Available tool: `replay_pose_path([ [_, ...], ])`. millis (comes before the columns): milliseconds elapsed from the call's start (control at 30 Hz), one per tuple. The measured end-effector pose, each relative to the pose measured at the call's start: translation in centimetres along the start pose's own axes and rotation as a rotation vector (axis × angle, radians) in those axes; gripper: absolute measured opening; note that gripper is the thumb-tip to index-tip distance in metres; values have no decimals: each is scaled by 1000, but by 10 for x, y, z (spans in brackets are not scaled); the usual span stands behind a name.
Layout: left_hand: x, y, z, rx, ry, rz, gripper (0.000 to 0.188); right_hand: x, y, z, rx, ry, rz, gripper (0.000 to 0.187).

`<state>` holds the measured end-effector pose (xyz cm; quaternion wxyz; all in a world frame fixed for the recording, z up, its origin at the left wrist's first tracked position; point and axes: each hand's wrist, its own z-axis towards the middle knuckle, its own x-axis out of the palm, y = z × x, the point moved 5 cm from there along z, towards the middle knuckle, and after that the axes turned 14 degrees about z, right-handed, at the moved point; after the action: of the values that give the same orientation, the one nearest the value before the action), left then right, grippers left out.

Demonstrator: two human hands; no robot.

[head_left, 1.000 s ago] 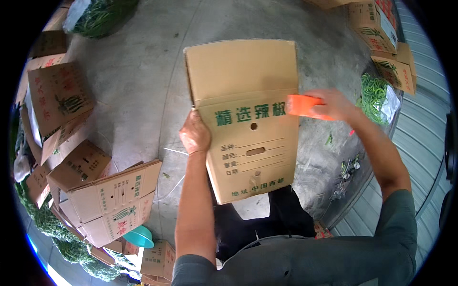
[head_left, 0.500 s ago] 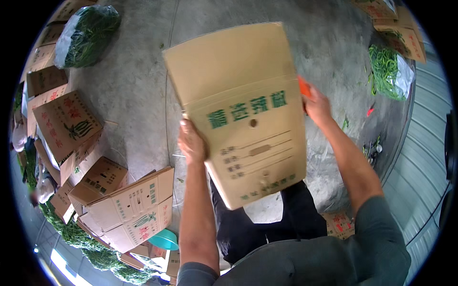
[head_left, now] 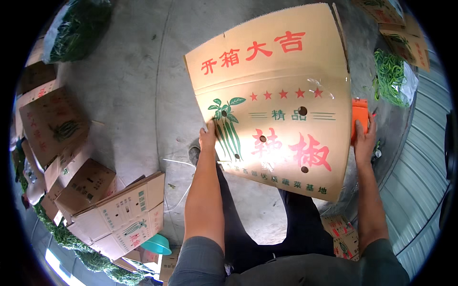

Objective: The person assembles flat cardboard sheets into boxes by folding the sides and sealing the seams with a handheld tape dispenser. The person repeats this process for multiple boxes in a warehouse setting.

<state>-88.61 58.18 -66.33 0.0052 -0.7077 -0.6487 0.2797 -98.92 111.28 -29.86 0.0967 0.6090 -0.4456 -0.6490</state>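
A brown cardboard carton (head_left: 281, 114) with green pepper pictures and red and green print is held up in front of me, its wide side facing me and a flap standing out at the far end. Several round holes pierce it, and a shiny clear strip catches light near its right side. My left hand (head_left: 207, 139) is closed on the carton's left edge, its fingers partly hidden behind. At the right edge, my right hand (head_left: 365, 140) is closed around an orange tape dispenser (head_left: 359, 117), whose far side is hidden; whether this hand also touches the carton I cannot tell.
Folded cartons (head_left: 124, 214) and open boxes (head_left: 55, 124) crowd the left, near a teal basin (head_left: 156, 244). Bagged green peppers (head_left: 78, 31) lie far left, others (head_left: 389, 76) far right. White strapping (head_left: 183, 190) lies by my foot. A corrugated metal wall (head_left: 415, 176) bounds the right.
The carton has turned from its narrow side to its wide side and shifted right and away from me. My right hand has moved right and down with the orange tape dispenser.
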Motion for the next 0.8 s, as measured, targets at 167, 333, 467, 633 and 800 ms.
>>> replay_pose_path([
  [167,-16,-55,-63,42,239,-283,60,-21,-20,-1,49,-46,69,51],
  [333,-209,-129,-256,343,-226,49,35,8,-76,-32,236,107,357,52],
  [467,-177,-175,-363,515,-63,279,16,58,-74,-72,223,237,297,52],
  [633,-74,-187,-345,428,47,69,17,47,78,-114,337,338,588,52],
  [800,-18,-195,-342,262,618,-342,41,4,163,-103,-246,661,372,55],
])
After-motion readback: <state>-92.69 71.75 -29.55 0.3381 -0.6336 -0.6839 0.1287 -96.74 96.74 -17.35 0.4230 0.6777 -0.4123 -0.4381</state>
